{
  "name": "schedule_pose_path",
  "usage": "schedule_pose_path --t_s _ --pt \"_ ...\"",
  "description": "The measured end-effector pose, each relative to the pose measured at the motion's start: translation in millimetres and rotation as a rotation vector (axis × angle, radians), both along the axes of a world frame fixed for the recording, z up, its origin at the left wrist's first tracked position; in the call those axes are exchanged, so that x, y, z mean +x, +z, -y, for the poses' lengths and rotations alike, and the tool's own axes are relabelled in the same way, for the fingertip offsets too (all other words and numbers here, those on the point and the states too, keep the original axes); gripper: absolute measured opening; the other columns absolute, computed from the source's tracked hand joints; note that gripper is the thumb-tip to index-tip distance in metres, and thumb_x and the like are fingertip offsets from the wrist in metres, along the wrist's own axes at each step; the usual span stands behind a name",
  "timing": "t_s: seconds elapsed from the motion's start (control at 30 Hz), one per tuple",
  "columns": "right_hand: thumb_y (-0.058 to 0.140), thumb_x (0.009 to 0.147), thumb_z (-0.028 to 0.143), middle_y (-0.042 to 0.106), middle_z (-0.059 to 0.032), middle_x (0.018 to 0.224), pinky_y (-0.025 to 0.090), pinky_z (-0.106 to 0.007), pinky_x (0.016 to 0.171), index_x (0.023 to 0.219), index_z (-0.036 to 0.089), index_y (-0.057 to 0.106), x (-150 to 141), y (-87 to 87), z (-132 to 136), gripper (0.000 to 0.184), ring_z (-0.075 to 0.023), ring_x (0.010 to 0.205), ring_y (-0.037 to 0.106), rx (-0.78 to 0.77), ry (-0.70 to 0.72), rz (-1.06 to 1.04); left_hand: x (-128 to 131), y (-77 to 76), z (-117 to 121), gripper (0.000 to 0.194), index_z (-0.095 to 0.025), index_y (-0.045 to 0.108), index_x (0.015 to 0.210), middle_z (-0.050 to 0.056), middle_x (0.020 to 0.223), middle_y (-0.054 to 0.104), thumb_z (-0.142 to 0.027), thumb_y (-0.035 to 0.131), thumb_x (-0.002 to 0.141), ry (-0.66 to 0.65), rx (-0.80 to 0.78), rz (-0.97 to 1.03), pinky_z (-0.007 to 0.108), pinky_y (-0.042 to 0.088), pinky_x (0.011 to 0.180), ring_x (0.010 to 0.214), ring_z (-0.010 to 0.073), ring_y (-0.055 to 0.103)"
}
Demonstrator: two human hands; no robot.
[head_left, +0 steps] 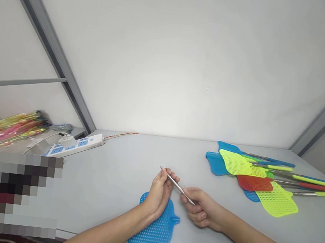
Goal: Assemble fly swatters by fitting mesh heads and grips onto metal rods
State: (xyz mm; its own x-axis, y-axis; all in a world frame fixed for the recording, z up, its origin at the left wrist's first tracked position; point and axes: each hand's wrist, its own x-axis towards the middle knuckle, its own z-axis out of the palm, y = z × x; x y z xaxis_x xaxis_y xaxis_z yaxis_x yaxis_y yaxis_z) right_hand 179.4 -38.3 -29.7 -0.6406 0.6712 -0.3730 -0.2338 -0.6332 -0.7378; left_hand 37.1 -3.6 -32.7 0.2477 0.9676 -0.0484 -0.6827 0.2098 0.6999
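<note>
My left hand [159, 192] and my right hand [201, 207] both pinch a thin metal rod [176, 185] that slants up to the left above the grey table [123, 163]. The left fingers close round its upper part, the right fingers round its lower end. Under my left wrist lies a blue mesh fly-swatter head [155, 229], flat near the table's front edge, with its short neck pointing right. It has no handle attached.
A pile of finished fly swatters [257, 174] in blue, yellow-green and red, with metal handles, lies at the right. A white and blue power strip [74, 147] sits at the back left, with colourful packaged items [11, 127] beyond it. A white wall stands behind.
</note>
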Motion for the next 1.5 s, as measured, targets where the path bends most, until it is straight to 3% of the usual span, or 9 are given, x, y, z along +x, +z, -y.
schedule_pose_path --t_s 0.47,0.73,1.03,1.5 --pt "0.034 0.078 0.042 0.021 0.0092 0.039 0.011 -0.011 0.024 0.067 0.019 0.041 -5 7.2 0 0.026 -0.0028 0.029 0.014 0.020 -0.029 0.065 -3 5.8 -6 0.025 -0.014 0.051 0.075 0.002 0.071 0.051 -0.039 0.048 0.077 -0.081 -0.057 -0.031 0.025 0.042 0.067 0.066 0.0119 0.052" --pt "0.036 0.077 0.042 0.021 0.0089 0.040 0.010 -0.012 0.025 0.069 0.019 0.044 -3 3.4 -3 0.025 -0.0031 0.030 0.014 0.066 -0.049 0.101 -5 9.4 -4 0.031 -0.013 0.055 0.078 0.004 0.075 0.054 -0.043 0.047 0.076 -0.036 0.026 -0.083 0.029 0.041 0.074 0.072 0.0146 0.053" --pt "0.037 0.077 0.044 0.019 0.0090 0.040 0.009 -0.014 0.026 0.067 0.019 0.044 -2 6.4 -7 0.028 -0.0032 0.031 0.013 0.092 -0.070 0.133 -7 9.0 -6 0.034 -0.013 0.055 0.084 0.007 0.081 0.054 -0.044 0.044 0.078 -0.018 0.035 -0.144 0.029 0.041 0.069 0.073 0.0165 0.053" --pt "0.038 0.077 0.046 0.019 0.0090 0.041 0.010 -0.013 0.026 0.068 0.019 0.044 -1 6.9 -6 0.029 -0.0032 0.032 0.014 0.109 -0.061 0.172 -13 8.5 -15 0.030 -0.015 0.055 0.081 0.001 0.076 0.051 -0.043 0.054 0.070 0.103 -0.011 -0.246 0.019 0.037 0.052 0.060 0.0078 0.048"
